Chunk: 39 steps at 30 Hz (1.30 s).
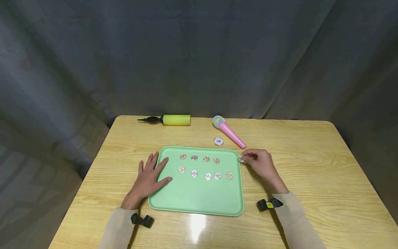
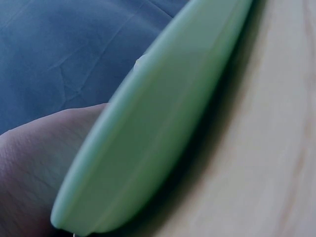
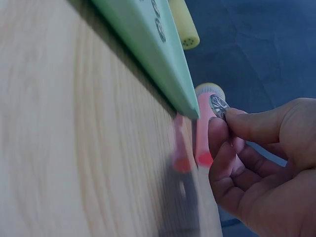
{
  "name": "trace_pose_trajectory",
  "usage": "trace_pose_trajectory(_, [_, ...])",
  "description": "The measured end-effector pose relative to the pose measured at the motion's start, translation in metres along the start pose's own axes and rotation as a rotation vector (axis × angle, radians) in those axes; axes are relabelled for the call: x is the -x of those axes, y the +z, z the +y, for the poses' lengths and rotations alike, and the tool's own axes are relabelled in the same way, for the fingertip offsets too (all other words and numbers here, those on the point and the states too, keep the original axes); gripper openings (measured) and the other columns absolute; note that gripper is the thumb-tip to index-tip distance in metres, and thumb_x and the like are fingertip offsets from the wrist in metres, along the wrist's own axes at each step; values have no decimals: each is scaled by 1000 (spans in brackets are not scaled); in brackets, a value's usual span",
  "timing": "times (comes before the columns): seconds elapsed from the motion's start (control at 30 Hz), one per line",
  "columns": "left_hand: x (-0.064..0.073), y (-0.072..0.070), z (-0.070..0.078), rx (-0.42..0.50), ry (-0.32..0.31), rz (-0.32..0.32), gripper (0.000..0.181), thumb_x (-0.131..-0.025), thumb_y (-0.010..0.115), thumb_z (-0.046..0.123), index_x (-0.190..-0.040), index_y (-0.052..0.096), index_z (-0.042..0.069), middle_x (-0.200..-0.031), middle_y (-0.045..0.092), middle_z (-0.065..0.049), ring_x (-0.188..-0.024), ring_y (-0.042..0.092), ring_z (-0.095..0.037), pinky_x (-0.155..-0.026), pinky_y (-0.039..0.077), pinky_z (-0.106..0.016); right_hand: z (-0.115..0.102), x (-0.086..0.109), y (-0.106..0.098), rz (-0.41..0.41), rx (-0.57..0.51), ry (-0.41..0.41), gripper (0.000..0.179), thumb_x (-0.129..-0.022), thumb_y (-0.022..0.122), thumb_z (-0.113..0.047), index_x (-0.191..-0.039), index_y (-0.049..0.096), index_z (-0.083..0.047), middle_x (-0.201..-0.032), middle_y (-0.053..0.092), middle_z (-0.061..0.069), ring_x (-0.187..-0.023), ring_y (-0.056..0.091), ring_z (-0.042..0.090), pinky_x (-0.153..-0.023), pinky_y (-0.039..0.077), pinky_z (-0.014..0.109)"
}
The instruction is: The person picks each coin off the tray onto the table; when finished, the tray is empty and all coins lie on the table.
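My right hand (image 1: 261, 164) pinches a shiny silver coin (image 3: 218, 106) between thumb and fingers. The coin is tilted on edge beside the top right corner of a light green tray (image 1: 196, 200). My left hand (image 1: 147, 181) lies with its fingers spread over the tray's left rim, thumb and index finger reaching inside. Two rough rows of coins lie flat in the tray, some gold-coloured, like one gold coin (image 1: 206, 159) in the back row, and some silver, like one silver coin (image 1: 194, 173) in front. In the left wrist view the tray's side wall (image 2: 163, 108) hides most of that hand.
Behind the tray a pink toy microphone (image 1: 229, 132) lies diagonally, its handle end near my right hand. A white round chip with a printed number (image 1: 218, 141) lies beside it. A yellow hand pump (image 1: 176, 120) with a black nozzle lies along the table's back edge, before a dark curtain (image 1: 199, 58).
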<state>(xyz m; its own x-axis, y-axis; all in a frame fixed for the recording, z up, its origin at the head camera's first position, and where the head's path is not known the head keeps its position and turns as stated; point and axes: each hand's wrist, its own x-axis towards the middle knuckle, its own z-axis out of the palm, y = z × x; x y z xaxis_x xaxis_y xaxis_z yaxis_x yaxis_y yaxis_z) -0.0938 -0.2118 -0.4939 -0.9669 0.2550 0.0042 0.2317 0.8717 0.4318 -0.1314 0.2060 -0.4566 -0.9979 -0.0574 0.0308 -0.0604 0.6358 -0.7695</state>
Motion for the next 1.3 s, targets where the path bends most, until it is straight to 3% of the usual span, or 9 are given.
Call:
trace_pose_trajectory(0.23, [1,0,0,4,6,11,77,-91,63,51,-155,39,18,-167,16,-23,-156,10,-46,-117,4,-73,11,2,-11,21,28,36,10,-91,71,-4,-98,75,2,-91,76,18,-71,65,7,-62,50,17])
trace_pose_trajectory(0.63, [1,0,1,4,6,4,76,-92,63,50,-156,38,18,-167,15,-23,-156,10,-46,-116,4,-74,24,1,-20,-9,-8,127,14,-93,65,2,-102,73,9,-93,75,25,-72,70,12,-61,55,17])
trace_pose_trajectory(1.3, [1,-1,1,2,12,11,76,-91,63,49,-156,38,18,-167,16,-23,-156,11,-46,-116,5,-75,26,-7,-17,-8,103,123,14,-92,66,-5,-97,76,3,-83,75,16,-68,60,10,-60,46,21])
